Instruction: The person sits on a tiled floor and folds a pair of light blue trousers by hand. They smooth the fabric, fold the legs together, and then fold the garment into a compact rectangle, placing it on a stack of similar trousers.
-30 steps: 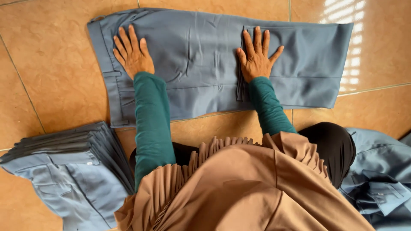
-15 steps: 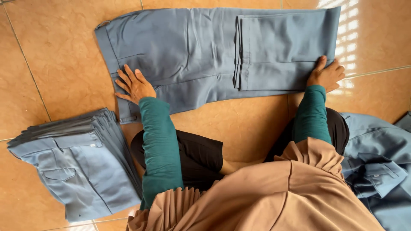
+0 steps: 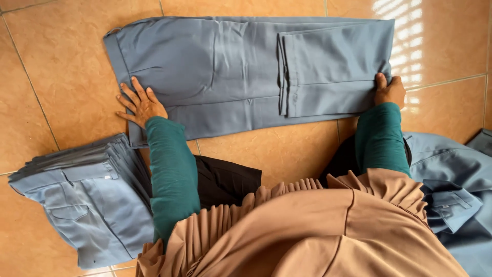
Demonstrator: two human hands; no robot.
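Note:
A pair of grey-blue trousers (image 3: 225, 72) lies flat on the tan floor tiles, its legs folded back over themselves at the right. My left hand (image 3: 139, 104) rests flat with fingers spread on the waist end near the lower left corner. My right hand (image 3: 389, 91) pinches the folded edge at the trousers' right end, thumb on top. Both arms wear dark green sleeves.
A stack of several folded grey-blue trousers (image 3: 87, 195) sits at the lower left. Loose grey-blue garments (image 3: 451, 190) lie in a heap at the right. A tan pleated garment (image 3: 307, 231) and black cloth (image 3: 225, 179) cover my lap. Sunlight stripes (image 3: 410, 20) fall at upper right.
My right hand slid from the middle of the trousers out to the right end and took hold of the fold. My left hand moved down to the lower left corner.

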